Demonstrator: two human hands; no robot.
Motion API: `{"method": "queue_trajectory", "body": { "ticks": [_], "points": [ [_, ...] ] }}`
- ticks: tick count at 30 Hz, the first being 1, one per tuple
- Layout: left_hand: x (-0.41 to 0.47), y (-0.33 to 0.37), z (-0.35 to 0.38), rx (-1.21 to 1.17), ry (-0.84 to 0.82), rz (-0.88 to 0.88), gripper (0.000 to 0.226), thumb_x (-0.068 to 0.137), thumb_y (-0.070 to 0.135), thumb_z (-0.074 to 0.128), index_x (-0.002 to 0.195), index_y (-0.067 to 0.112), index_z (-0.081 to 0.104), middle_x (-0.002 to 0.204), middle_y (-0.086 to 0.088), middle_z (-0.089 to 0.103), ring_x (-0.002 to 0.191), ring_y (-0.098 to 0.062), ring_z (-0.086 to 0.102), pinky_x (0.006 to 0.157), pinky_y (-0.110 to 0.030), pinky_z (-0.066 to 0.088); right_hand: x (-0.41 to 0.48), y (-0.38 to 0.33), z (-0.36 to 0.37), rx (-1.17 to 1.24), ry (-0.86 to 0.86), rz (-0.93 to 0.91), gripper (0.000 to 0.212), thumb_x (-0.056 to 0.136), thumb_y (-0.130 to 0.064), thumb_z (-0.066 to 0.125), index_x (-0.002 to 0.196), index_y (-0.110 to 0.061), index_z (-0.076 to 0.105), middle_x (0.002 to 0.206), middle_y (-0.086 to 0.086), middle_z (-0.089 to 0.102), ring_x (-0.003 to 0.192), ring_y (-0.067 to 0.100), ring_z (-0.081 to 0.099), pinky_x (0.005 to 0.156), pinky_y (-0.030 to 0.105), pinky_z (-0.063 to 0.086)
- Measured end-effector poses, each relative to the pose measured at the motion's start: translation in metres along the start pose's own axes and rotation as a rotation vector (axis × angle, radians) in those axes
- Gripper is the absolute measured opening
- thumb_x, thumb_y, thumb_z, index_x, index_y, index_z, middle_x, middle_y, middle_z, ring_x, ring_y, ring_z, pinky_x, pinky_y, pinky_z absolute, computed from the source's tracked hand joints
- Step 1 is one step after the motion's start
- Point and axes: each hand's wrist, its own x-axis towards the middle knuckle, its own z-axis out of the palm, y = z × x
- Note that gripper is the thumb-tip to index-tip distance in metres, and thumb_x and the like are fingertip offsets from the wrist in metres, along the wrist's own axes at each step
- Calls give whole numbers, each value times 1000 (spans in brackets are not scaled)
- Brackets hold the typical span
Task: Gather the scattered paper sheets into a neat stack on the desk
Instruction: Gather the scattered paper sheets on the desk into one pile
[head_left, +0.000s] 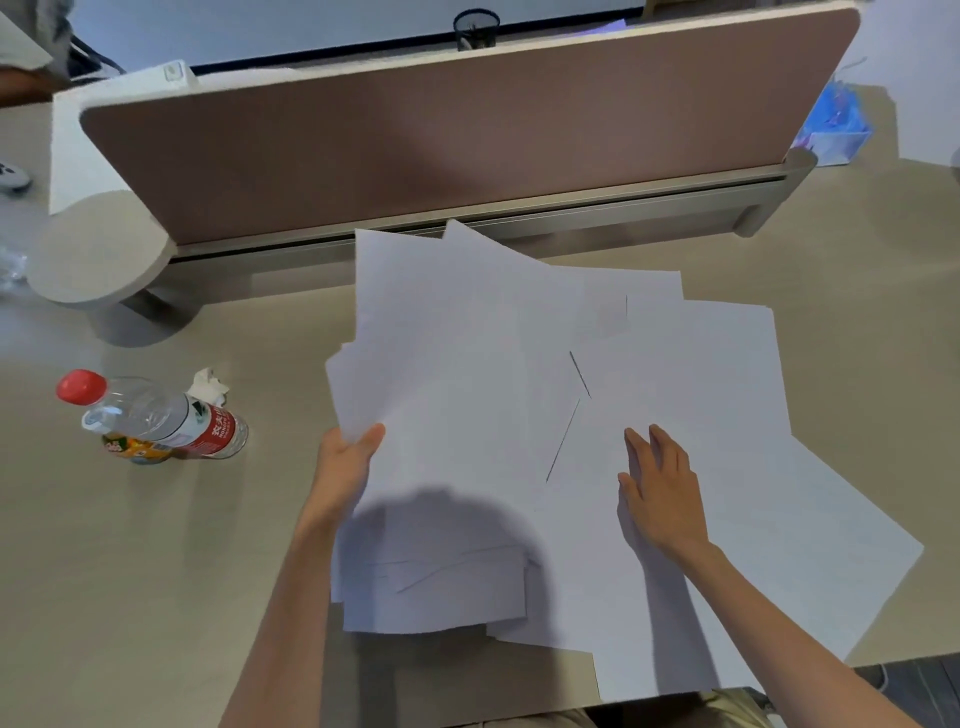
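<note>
Several white paper sheets (467, 338) lie overlapping and askew across the middle and right of the beige desk (156, 545). My left hand (345, 467) grips the left edge of a bunch of sheets, thumb on top, lifting that side a little. My right hand (657, 483) lies flat, fingers spread, on the loose sheets (727, 395) at the right. One sheet hangs over the desk's front edge at lower right.
A clear water bottle (156, 415) with a red cap lies on its side at the left, a crumpled tissue (208, 384) behind it. A brown divider panel (441, 140) runs along the back of the desk. A round stand (98, 254) sits at far left.
</note>
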Motion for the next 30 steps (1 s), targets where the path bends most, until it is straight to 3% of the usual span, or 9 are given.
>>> {"method": "queue_trajectory", "body": {
  "ticks": [8, 11, 14, 16, 20, 22, 25, 26, 30],
  "points": [
    [-5, 23, -35, -231, 69, 17, 48, 94, 10, 61, 140, 11, 47, 128, 4, 60, 116, -11, 56, 102, -27, 37, 6, -20, -12, 61, -5, 104, 44, 92, -19, 55, 135, -11, 49, 147, 14, 37, 132, 32, 38, 101, 42, 39],
    [-6, 28, -36, -248, 14, -10, 50, 93, 13, 64, 140, 7, 49, 134, 0, 61, 118, -10, 58, 107, -30, 39, 21, -54, -37, 627, 25, 274, 35, 96, -29, 55, 124, -9, 55, 134, 11, 51, 121, 28, 52, 97, 36, 40],
    [-7, 24, -25, -223, -98, -82, 48, 91, 9, 66, 137, 4, 52, 131, -9, 64, 122, -22, 60, 111, -45, 39, 39, -86, -74, 1470, -338, 424, 48, 96, -50, 45, 120, -9, 56, 117, 11, 64, 100, 24, 64, 86, 35, 52],
    [-11, 19, -7, -219, -140, -126, 46, 91, 3, 63, 135, 1, 53, 130, -15, 63, 122, -30, 60, 109, -49, 41, 44, -94, -93, 1724, -547, 383, 55, 95, -52, 44, 124, -8, 59, 119, 13, 66, 105, 28, 65, 90, 38, 55],
    [-20, 16, 32, -189, -254, -224, 30, 93, -1, 59, 122, 6, 54, 123, -10, 65, 114, -24, 60, 106, -40, 42, 57, -78, -86, 1392, -612, 387, 37, 90, -45, 61, 117, -20, 66, 119, -10, 68, 113, 11, 63, 97, 36, 50],
    [-23, 20, 49, -150, -295, -264, 25, 96, 5, 58, 112, 17, 43, 106, 12, 57, 107, -14, 52, 99, -27, 39, 66, -55, -77, 1190, -627, 403, 64, 82, -53, 69, 135, -22, 53, 134, -17, 54, 124, 5, 51, 105, 32, 40],
    [-32, 36, 68, -93, -335, -311, 32, 97, 13, 58, 123, 19, 41, 110, 16, 48, 122, -13, 47, 99, -24, 33, 70, -27, -72, 964, -638, 313, 51, 87, -56, 60, 130, -30, 50, 103, -14, 72, 63, 2, 66, 62, 16, 52],
    [-21, 21, 68, -78, -338, -337, 41, 98, 17, 57, 134, 21, 37, 115, 16, 43, 127, -13, 43, 103, -25, 30, 69, -20, -74, 922, -636, 302, 49, 88, -57, 58, 129, -32, 50, 93, -17, 73, 62, -1, 65, 63, 14, 52],
    [-1, -5, 71, -59, -380, -409, 54, 92, 30, 66, 139, 18, 41, 130, 10, 50, 142, -16, 35, 112, -29, 25, 73, 7, -72, 791, -617, 338, 56, 79, -67, 61, 124, -34, 52, 121, 5, 65, 112, 29, 60, 102, 43, 45]
  ]
}}
